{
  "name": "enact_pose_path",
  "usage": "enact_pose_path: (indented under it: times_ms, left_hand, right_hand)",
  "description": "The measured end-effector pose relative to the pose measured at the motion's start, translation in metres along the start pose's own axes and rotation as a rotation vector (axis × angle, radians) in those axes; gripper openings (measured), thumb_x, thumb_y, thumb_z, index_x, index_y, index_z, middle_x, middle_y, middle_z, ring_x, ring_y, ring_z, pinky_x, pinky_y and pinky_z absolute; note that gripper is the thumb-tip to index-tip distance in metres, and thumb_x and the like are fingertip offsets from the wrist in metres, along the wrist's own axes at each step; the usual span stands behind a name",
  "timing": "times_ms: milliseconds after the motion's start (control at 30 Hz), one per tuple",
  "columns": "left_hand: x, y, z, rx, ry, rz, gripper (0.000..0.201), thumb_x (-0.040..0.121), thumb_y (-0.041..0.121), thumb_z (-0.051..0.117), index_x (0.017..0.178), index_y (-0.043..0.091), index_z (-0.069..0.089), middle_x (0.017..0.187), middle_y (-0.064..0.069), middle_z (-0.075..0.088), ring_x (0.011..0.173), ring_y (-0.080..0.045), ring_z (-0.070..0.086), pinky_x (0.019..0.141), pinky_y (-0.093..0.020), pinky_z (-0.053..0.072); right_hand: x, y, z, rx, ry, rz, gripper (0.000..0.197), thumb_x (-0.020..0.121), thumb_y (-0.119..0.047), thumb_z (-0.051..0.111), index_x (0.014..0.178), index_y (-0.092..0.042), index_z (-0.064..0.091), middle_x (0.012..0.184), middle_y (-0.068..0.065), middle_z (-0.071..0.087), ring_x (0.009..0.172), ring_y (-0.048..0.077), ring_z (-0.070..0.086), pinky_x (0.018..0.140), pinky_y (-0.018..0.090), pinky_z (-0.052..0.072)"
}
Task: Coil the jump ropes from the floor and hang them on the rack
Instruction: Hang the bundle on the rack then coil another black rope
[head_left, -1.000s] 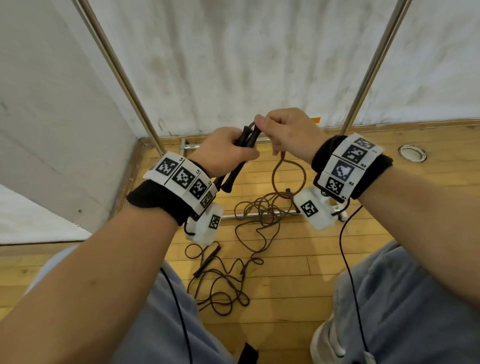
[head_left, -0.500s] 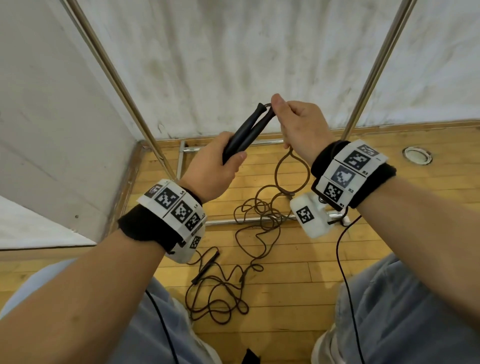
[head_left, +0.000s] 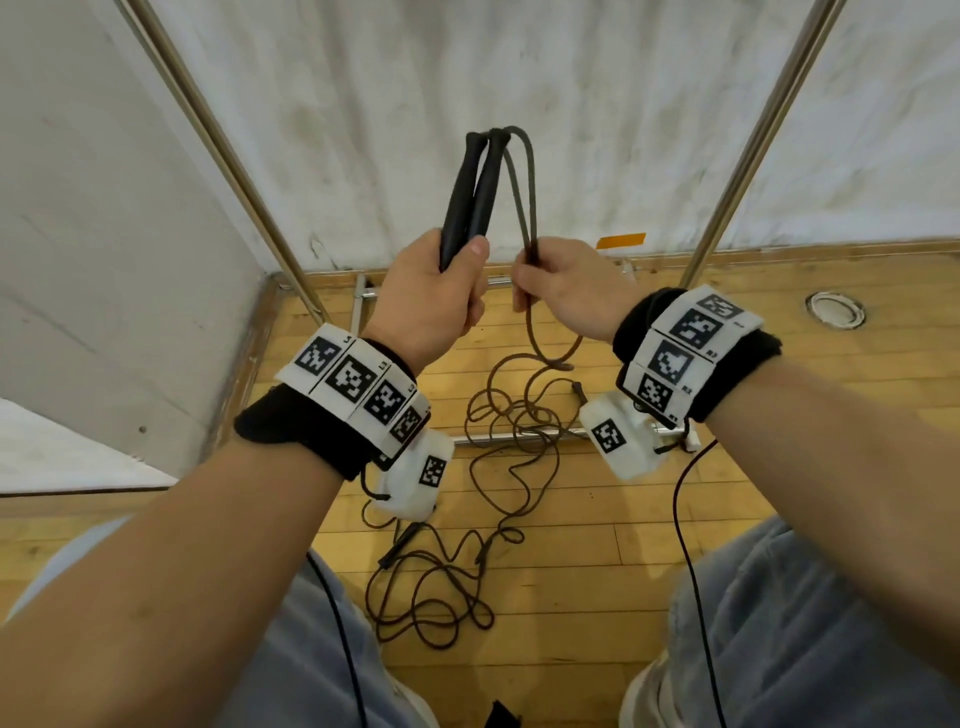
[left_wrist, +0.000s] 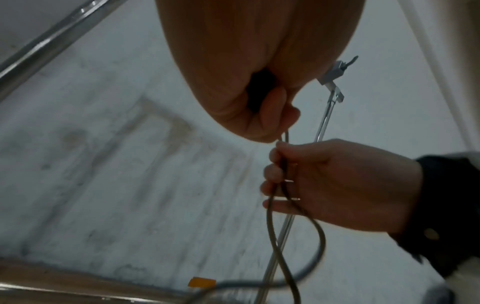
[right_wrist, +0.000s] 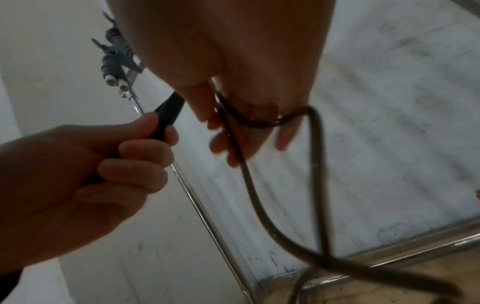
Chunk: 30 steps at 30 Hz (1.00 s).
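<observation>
A person's left hand (head_left: 431, 296) grips two black handles (head_left: 470, 200) of a jump rope, held upright before a white wall. The right hand (head_left: 563, 288), fingers curled, holds the rope's two strands (head_left: 524, 192) just beside it. The cord trails down into a loose tangle (head_left: 498, 467) on the wooden floor (head_left: 779, 467), between the metal rack's poles (head_left: 743, 156).

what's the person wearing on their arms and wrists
Both forearms are bare. Each wrist has a black band wrapped with a strip of white tiles printed with black square codes. A white camera box with its own code hangs under each wrist, and a thin black cable runs back from it.
</observation>
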<state>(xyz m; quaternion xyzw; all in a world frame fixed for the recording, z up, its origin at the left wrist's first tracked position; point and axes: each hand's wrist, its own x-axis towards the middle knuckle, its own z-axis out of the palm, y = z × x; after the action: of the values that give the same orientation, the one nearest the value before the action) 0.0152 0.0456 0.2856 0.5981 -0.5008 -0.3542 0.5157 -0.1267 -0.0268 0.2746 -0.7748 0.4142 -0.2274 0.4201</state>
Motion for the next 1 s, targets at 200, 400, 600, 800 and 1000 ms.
enact_pose_path:
  times_ms: [200, 400, 600, 800, 1000]
  left_hand:
    - [0.005, 0.002, 0.0, -0.128, 0.082, 0.009, 0.012, 0.093, 0.018, 0.059, 0.083, 0.013, 0.055, 0.053, 0.006, 0.048, 0.044, -0.011, 0.044, 0.042, -0.022, 0.037]
    - [0.008, -0.002, -0.002, -0.162, 0.213, -0.029, 0.021, 0.095, 0.021, 0.056, 0.075, 0.015, 0.054, 0.05, 0.005, 0.054, 0.046, -0.015, 0.051, 0.045, -0.026, 0.043]
    - [0.008, -0.002, 0.001, -0.274, 0.216, -0.162, 0.013, 0.1, 0.026, 0.046, 0.092, 0.018, 0.051, 0.06, 0.001, 0.068, 0.055, -0.015, 0.067, 0.052, -0.027, 0.053]
    - [0.004, 0.002, 0.0, -0.412, 0.117, -0.275, 0.016, 0.103, 0.029, 0.04, 0.102, 0.016, 0.049, 0.075, -0.009, 0.074, 0.072, -0.024, 0.073, 0.06, -0.033, 0.058]
    - [0.001, 0.0, 0.002, -0.55, 0.1, -0.38, 0.021, 0.103, 0.031, 0.041, 0.104, 0.012, 0.05, 0.084, -0.015, 0.074, 0.078, -0.029, 0.073, 0.073, -0.037, 0.06]
  right_hand:
    - [-0.005, -0.005, 0.004, 0.69, -0.098, 0.147, 0.01, 0.094, -0.016, 0.053, 0.091, -0.012, 0.061, 0.068, 0.001, 0.063, 0.064, 0.019, 0.065, 0.066, 0.03, 0.055]
    - [-0.013, -0.011, 0.018, 0.696, -0.032, 0.17, 0.026, 0.099, -0.033, 0.044, 0.09, -0.012, 0.056, 0.055, -0.004, 0.048, 0.043, 0.009, 0.038, 0.047, 0.023, 0.038]
    - [-0.024, -0.019, 0.03, 0.309, -0.059, 0.026, 0.041, 0.103, -0.028, 0.028, 0.075, -0.01, 0.051, 0.055, 0.0, 0.041, 0.046, 0.011, 0.039, 0.046, 0.015, 0.036]
    - [-0.032, -0.02, 0.043, 0.075, -0.215, 0.073, 0.044, 0.102, -0.036, 0.03, 0.074, -0.012, 0.056, 0.058, -0.002, 0.049, 0.051, 0.013, 0.042, 0.057, 0.027, 0.035]
    - [-0.036, -0.02, 0.056, -0.223, -0.264, -0.019, 0.036, 0.102, -0.031, 0.03, 0.077, -0.016, 0.051, 0.067, -0.008, 0.05, 0.06, 0.006, 0.046, 0.056, 0.021, 0.032]
